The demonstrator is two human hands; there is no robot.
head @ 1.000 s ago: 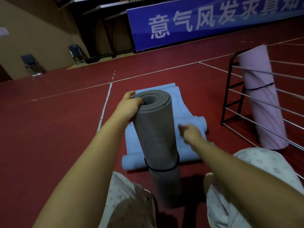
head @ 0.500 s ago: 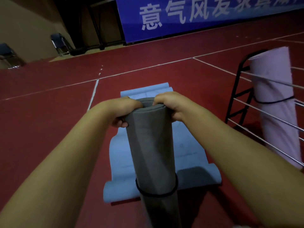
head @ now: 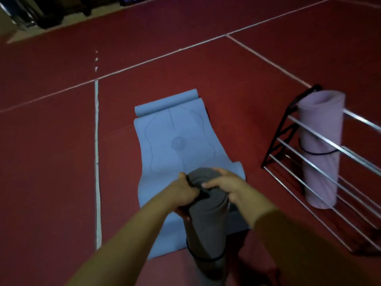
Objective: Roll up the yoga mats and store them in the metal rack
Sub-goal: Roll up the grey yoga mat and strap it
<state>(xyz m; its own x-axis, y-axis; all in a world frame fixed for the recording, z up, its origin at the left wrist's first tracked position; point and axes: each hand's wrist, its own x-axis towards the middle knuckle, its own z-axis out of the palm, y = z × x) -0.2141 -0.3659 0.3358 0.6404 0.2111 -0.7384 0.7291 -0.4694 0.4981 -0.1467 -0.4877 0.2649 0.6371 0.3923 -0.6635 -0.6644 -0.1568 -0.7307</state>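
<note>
Grey rolled yoga mat (head: pixel 206 219) stands upright on the red floor (head: pixel 51 172), both hands clasped around its top: left hand (head: pixel 183 195) and right hand (head: pixel 226 186). Behind it lies a blue mat (head: pixel 177 141), partly unrolled. At right, a pink rolled mat (head: pixel 321 145) stands inside the metal rack (head: pixel 288 131).

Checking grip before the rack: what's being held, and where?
Both hands, left hand and right hand, grip the rolled grey mat at its top end.
</note>
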